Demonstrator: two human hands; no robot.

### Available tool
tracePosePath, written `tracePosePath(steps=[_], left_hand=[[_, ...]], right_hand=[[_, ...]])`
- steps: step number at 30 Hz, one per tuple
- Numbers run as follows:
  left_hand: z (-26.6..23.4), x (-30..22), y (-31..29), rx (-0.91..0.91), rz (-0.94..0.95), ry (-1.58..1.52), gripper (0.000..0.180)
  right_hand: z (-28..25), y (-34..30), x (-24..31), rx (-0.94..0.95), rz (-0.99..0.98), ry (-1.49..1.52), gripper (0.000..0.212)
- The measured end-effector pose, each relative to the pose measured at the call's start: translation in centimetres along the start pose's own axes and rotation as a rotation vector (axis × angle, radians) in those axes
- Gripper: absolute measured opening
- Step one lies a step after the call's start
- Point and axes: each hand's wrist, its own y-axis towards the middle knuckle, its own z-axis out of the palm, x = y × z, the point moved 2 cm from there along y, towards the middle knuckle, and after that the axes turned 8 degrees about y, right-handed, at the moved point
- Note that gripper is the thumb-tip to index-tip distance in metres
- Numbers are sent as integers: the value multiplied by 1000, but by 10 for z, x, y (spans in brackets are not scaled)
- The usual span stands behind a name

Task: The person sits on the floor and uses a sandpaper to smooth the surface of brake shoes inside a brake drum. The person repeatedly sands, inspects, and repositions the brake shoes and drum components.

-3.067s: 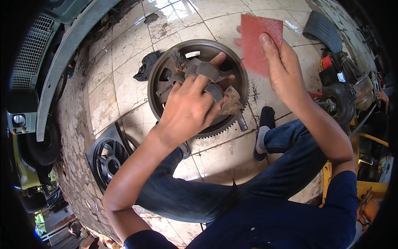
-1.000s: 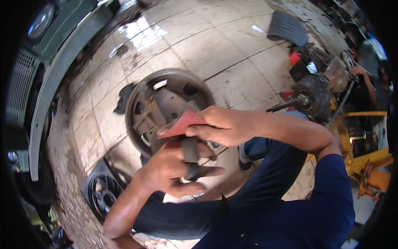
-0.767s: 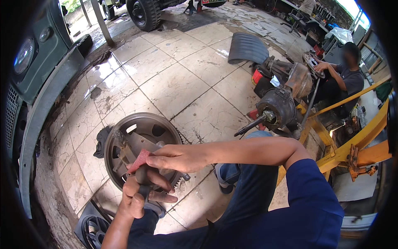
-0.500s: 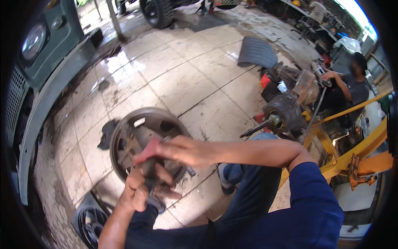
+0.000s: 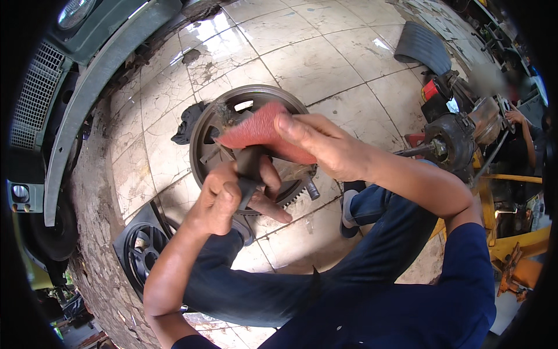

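Note:
My left hand (image 5: 222, 196) grips a dark grey metal part (image 5: 250, 166), cylinder-like with a flange, its fingers wrapped around and under it. Its full shape is hidden by my hands. In my right hand (image 5: 317, 141) is a folded piece of red sandpaper (image 5: 261, 131), pinched between thumb and fingers and lying over the top of the grey part. Below both hands, flat on the tiles, rests a large toothed flywheel (image 5: 203, 116) with openings in its face. A small ribbed metal piece (image 5: 313, 189) shows at its right side.
A black cloth (image 5: 187, 123) lies left of the flywheel. Nearer stands a black fan-like part (image 5: 139, 247). A vehicle's bumper (image 5: 87, 96) borders the left. At right are a greasy axle assembly (image 5: 450, 145), a yellow frame (image 5: 517, 244) and another person's arm (image 5: 523, 128).
The view has turned, and things shift within it. My right hand and the sandpaper now sit higher, over the grey part's far end. Both hands keep their holds.

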Motion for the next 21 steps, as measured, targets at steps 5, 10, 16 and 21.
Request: tracePosePath(steps=[5,10,16,21], left_hand=[[5,7,1,93,-34,21,90],[3,-3,10,49,68,80,99],[3,2,7,-14,-27,-46,103],[7,4,12,-16,64,-144,100]], right_hand=[[-6,0,-21,-162,-93,-256,46],[-3,-2,2,-78,-199,-308,37],[-2,5,-9,-78,-102,-294,38],[-6,-2,-16,-93,-125,-394,42]])
